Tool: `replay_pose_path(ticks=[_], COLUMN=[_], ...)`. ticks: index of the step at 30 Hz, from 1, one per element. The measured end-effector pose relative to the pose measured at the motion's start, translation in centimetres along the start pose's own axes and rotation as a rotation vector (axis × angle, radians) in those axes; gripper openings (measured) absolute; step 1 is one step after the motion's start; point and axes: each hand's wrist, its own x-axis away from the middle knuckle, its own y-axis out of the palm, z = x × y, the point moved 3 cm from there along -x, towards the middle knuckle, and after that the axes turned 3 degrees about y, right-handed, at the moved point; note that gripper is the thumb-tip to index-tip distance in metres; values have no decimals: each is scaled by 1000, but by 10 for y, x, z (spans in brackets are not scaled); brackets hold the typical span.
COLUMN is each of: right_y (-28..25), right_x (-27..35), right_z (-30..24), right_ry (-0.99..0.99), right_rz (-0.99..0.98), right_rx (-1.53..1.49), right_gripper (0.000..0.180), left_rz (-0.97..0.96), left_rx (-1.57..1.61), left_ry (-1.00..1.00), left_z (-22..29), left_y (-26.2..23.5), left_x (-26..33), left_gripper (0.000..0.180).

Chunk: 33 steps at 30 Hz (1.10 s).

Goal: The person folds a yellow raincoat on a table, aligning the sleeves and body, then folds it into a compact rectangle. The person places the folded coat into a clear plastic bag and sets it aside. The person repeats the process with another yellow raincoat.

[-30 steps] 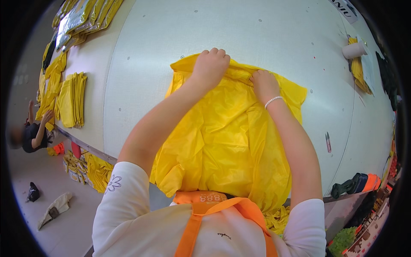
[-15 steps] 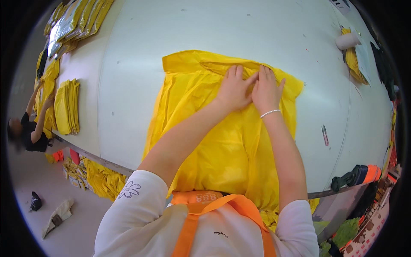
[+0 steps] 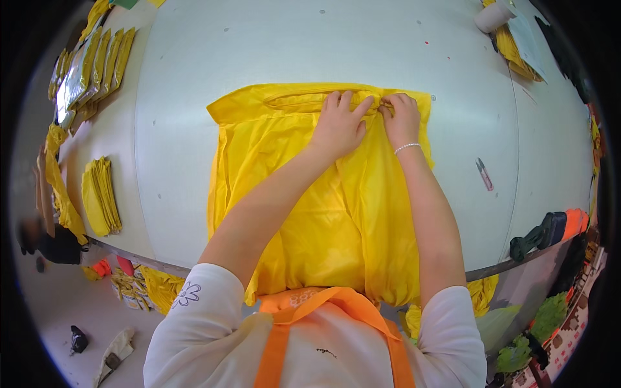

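A yellow garment of thin, slightly shiny fabric lies spread on the white table, its lower part hanging over the near edge toward me. Along its far edge runs a folded band with a long slit-like opening. My left hand rests on the cloth beside that opening, fingers stretched and apart. Just to its right, my right hand has its fingertips bent together on the garment at the band, pinching the cloth. A white beaded bracelet circles the right wrist.
Thread snips lie to the right. Folded yellow pieces and plastic-bagged yellow packs are stacked at left, near a co-worker handling yellow cloth. A white thread cone stands far right; dark and orange rolls sit at the near right edge.
My hands have moved apart; the right has gone from lying flat to pinching the band. The garment's far edge is straighter and flatter. The view has shifted slightly.
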Motion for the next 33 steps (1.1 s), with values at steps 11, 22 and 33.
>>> replay_pose_path(ticks=[11, 22, 33], right_y=[-19, -32, -51], right_x=[6, -5, 2], right_z=[-5, -4, 38], right_ry=[72, 3, 185], right_rz=[25, 1, -49], right_rx=[-577, -453, -267], right_gripper=[10, 9, 11], left_rz=[81, -25, 123], left_rx=[54, 637, -38], left_ry=[-90, -524, -502], left_z=[6, -4, -115], left_y=[0, 7, -70], left_x=[-13, -42, 54], left_gripper=[33, 22, 20])
